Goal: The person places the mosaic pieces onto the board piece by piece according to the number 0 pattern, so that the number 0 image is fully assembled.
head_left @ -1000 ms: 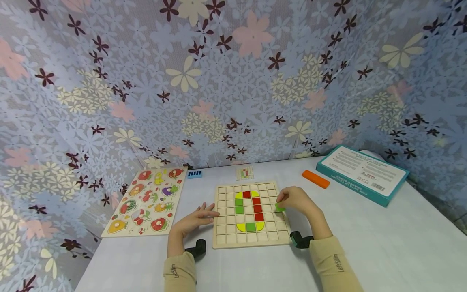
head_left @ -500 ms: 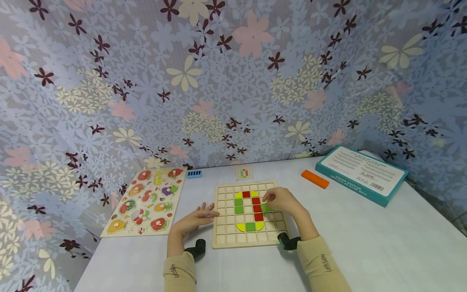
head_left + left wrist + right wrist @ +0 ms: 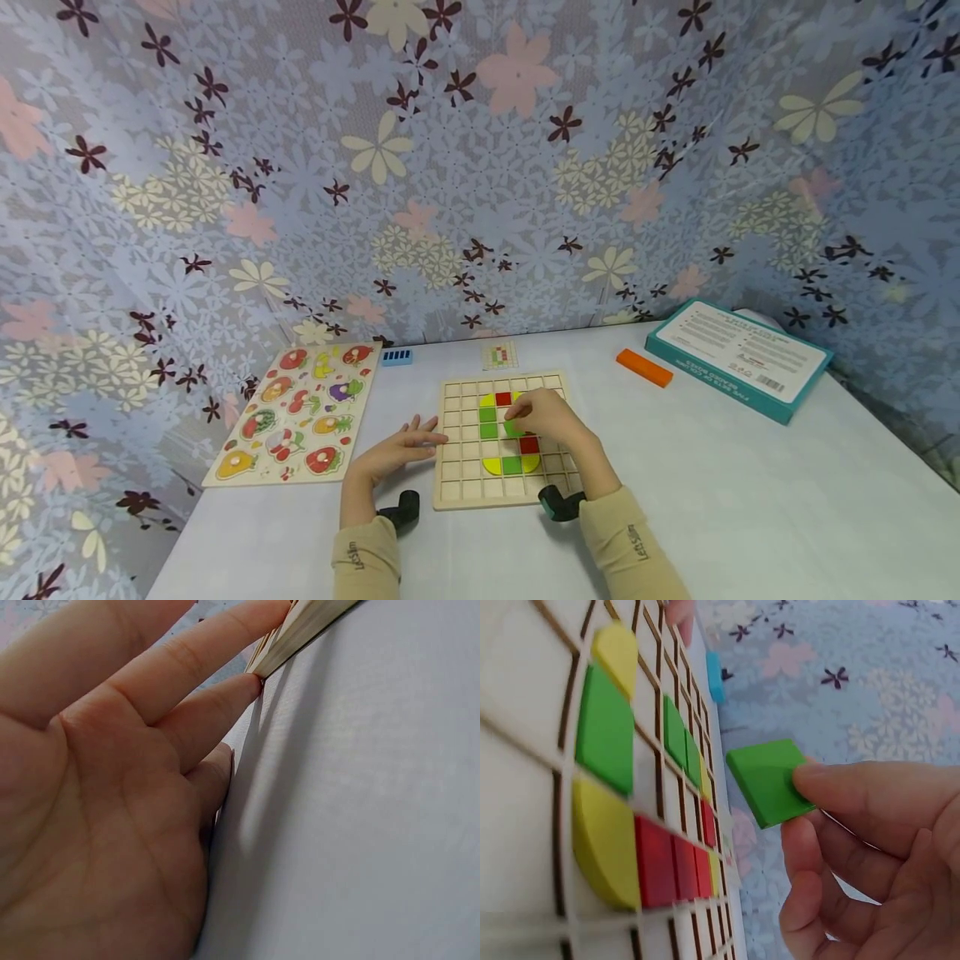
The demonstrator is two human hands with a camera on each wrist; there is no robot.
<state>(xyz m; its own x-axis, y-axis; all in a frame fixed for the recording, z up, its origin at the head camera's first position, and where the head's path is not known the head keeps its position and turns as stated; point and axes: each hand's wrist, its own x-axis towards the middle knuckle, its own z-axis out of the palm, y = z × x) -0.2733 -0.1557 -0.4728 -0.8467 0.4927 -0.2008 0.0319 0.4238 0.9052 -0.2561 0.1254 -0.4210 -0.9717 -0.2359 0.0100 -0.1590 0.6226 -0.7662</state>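
My right hand (image 3: 551,414) pinches a square green tile (image 3: 769,780) between thumb and fingers, tilted above the wooden grid board (image 3: 457,493). Set in the board's cells is a ring of yellow rounded corner tiles (image 3: 606,844), green squares (image 3: 604,729) and red squares (image 3: 656,862). In the head view my right hand covers part of the ring's right side. My left hand (image 3: 396,452) lies at the board's left, fingers extended. In the left wrist view its fingertips (image 3: 251,684) touch the board's edge (image 3: 300,637).
A fruit puzzle board (image 3: 357,407) lies at the left. Behind the grid board are a small pattern card (image 3: 499,356) and a blue block (image 3: 397,357). An orange block (image 3: 644,367) and a teal box (image 3: 738,358) lie back right. A floral curtain (image 3: 480,167) hangs behind the table.
My right hand has moved left with the green tile, from the board's right edge to over the middle of the ring. My left hand has stayed in place.
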